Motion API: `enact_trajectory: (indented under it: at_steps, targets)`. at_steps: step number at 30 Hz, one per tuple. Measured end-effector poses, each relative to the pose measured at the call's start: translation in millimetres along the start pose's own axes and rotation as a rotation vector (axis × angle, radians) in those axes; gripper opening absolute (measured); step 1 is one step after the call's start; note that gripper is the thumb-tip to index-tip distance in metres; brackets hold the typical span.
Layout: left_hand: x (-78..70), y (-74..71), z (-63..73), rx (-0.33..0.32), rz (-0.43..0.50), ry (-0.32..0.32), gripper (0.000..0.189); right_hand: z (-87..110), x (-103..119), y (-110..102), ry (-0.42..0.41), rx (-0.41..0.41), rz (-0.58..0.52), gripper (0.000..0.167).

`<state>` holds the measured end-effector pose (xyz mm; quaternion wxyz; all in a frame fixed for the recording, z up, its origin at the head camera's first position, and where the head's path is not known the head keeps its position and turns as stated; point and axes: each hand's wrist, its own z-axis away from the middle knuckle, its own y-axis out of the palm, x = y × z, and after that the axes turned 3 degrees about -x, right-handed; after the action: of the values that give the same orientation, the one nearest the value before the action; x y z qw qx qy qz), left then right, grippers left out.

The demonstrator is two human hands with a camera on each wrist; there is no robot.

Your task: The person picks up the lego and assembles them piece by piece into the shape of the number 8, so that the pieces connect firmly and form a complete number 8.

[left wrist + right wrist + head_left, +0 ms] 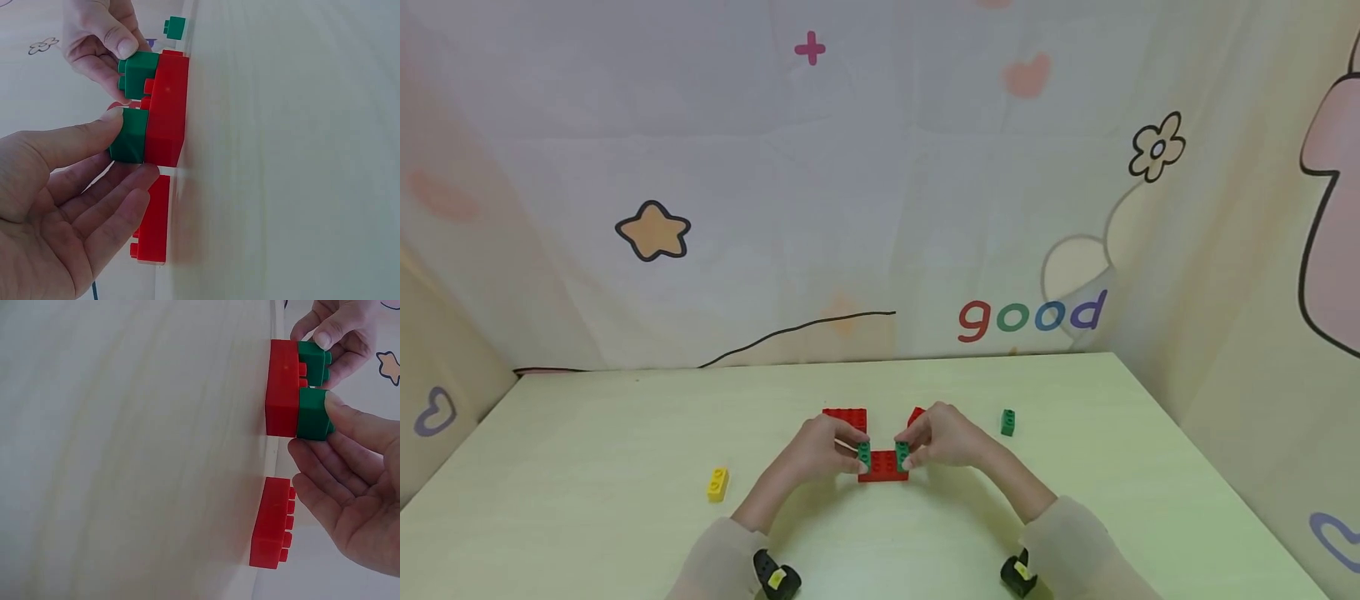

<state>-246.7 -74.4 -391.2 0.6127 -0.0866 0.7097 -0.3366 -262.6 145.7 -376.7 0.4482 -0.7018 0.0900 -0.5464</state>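
Observation:
On the table in front of me lies a long red toy brick (883, 477), with a small green brick on top at each end. My left hand (817, 451) pinches the left green brick (129, 136) between thumb and fingers; this brick sits against the red brick's studded top. At the other end, my right hand (947, 437) pinches the right green brick (312, 414) the same way. A few red studs show between the two green bricks. Both hands keep their other fingers loosely bent beside the bricks.
Behind my left hand lies another red brick (846, 417), and behind my right hand a partly hidden red brick (916, 414). A loose green brick (1008, 422) stands to the right, a yellow brick (718, 484) to the left. A printed cloth (760, 208) hangs behind the table.

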Motion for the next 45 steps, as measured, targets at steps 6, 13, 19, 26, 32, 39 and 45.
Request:
enact_trajectory:
  at_steps: [6, 13, 19, 26, 32, 39, 45]
  targets:
    - [-1.7, 1.5, 2.8, -0.001, 0.003, 0.001, 0.032, 2.7, 0, 1, 0.031, 0.004, -0.012, 0.032]
    - [0.3, -0.2, 0.7, 0.0, -0.019, -0.005, 0.032, 1.7, -2, 0, -0.024, 0.024, -0.015, 0.033]
    - [2.8, -0.6, -0.8, 0.015, -0.005, 0.016, 0.032, 3.7, -9, -4, -0.051, 0.031, -0.006, 0.038]
    - [6.3, -0.3, 0.2, 0.017, -0.026, 0.027, 0.037, 11.1, -18, -16, 0.053, -0.155, 0.073, 0.037]
    - [7.5, -2.5, 1.9, -0.004, -0.034, 0.026, 0.033, 12.1, -27, -23, 0.115, -0.246, 0.161, 0.037]
    - [7.1, -2.6, 2.1, -0.001, -0.037, 0.029, 0.03, 9.5, -35, -25, 0.233, -0.221, 0.164, 0.04]
    - [6.0, -2.1, 2.0, -0.011, -0.054, 0.035, 0.029, 6.7, -37, -23, 0.26, -0.193, 0.188, 0.04]
